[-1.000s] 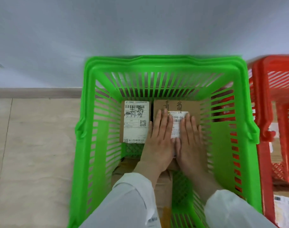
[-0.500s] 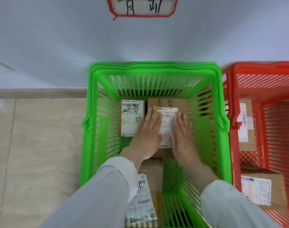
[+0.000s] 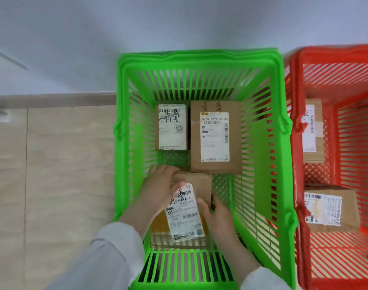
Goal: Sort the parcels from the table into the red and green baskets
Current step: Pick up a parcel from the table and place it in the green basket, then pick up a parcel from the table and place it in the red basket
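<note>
Parcel (image 3: 185, 218) in green basket (image 3: 199, 59): right hand (image 3: 218, 216) fingers clamp its edge; left hand (image 3: 158, 189) fingers blurred, grip unclear. Seat flat, label up, then release.

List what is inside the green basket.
Three labelled cardboard parcels: a small parcel at far left, a larger parcel beside it, and a near parcel held by the left hand and right hand. Anything beneath them is covered.

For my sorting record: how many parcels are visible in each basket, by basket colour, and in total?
Green basket: 3 parcels
Red basket: 2 parcels visible
Total: 5 parcels
</note>
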A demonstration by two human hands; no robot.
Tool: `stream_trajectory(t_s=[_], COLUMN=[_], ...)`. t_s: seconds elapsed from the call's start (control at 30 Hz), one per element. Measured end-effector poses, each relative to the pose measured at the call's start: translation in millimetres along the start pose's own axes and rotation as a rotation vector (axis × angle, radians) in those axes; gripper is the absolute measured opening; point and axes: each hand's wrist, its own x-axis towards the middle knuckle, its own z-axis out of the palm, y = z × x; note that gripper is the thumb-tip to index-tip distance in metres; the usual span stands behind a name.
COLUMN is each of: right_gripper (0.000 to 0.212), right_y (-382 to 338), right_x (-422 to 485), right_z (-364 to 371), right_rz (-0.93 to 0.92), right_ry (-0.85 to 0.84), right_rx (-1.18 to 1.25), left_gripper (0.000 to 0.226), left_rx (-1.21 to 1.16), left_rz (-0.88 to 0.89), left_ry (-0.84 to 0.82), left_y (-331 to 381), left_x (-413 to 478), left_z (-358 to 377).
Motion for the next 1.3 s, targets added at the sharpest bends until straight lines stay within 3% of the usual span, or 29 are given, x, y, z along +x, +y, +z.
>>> stream_trajectory(t_s=[0.33, 0.53, 0.7, 0.8, 0.93, 1.13, 1.23, 1.3], right_gripper=[0.039, 0.073, 0.069, 0.060, 0.049, 0.038, 0.022, 0.023], right_y=[-5.9, -36.4, -92.4, -124.3, -152.5, -153.3, -141.2, -130.4], right_x=[12.1, -24.1, -106.4, -174.5, -273.3, -385.2, -429.2, -459.4], right_z=[-2.6, -24.5, -78.1, -118.9, -165.0, -204.8, -216.0, -219.8], right_rz=[0.053, 0.115, 0.062, 0.037, 0.037, 0.054, 0.082, 0.119], right_ry=[-0.003, -0.022, 0.044, 0.060, 0.072, 0.158, 0.243, 0.303], right_rx=[0.036, 0.014, 0.170, 0.254, 0.368, 0.530, 0.680, 0.800], left_gripper=[0.049, 0.066, 0.054, 0.037, 0.035, 0.031, 0.024, 0.025], left_rx=[0.127, 0.089, -0.091, -0.379, -0.777, -0.962, -1.026, -1.051], left_rz=[-0.003, -0.041, -0.093, -0.173, -0.289, -0.305, -0.306, -0.280], left_ry=[-0.101, 0.007, 0.125, 0.161, 0.182, 0.177, 0.112, 0.067], left_y=[1.8, 24.5, 75.8, 109.3, 170.0, 233.9, 252.6, 268.1], left_x=[18.0, -27.3, -104.4, -166.9, -262.6, -369.6, -397.8, -416.2], left_z=[-6.0, -21.4, -58.9, -78.1, -110.1, -133.0, -125.1, -120.8])
